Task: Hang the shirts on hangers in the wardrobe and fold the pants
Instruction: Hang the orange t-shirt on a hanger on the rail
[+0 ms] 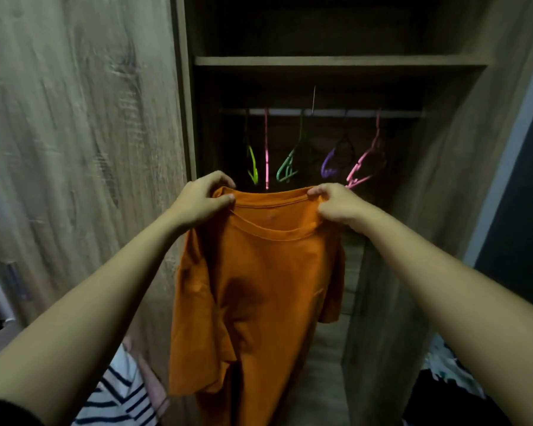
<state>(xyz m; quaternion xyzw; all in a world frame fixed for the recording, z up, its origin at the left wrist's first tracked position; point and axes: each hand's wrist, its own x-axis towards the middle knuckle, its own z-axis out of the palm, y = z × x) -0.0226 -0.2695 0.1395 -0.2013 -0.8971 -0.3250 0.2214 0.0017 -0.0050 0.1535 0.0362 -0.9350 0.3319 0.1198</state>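
Holding an orange shirt (259, 287) by its collar, below the wardrobe rail (320, 112): left hand (202, 199) and right hand (336, 204) each pinch a shoulder. Risk: with both hands occupied, releasing one to fetch a hanger (286, 170) likely lets the shirt sag or slip.

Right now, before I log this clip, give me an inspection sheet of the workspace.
Surface: no table in view; a wardrobe shelf sits above the rail.
Job's things: orange shirt held up in front of the open wardrobe, not on a hanger; five bare coloured hangers hang on the rail.
Clutter: striped garment lower left; dark fabric lower right.
Hands: left hand and right hand each grip the shirt's neckline at a shoulder.
Cables: nothing seen.
Surroundings: wood-grain wardrobe door at left; dim lighting.
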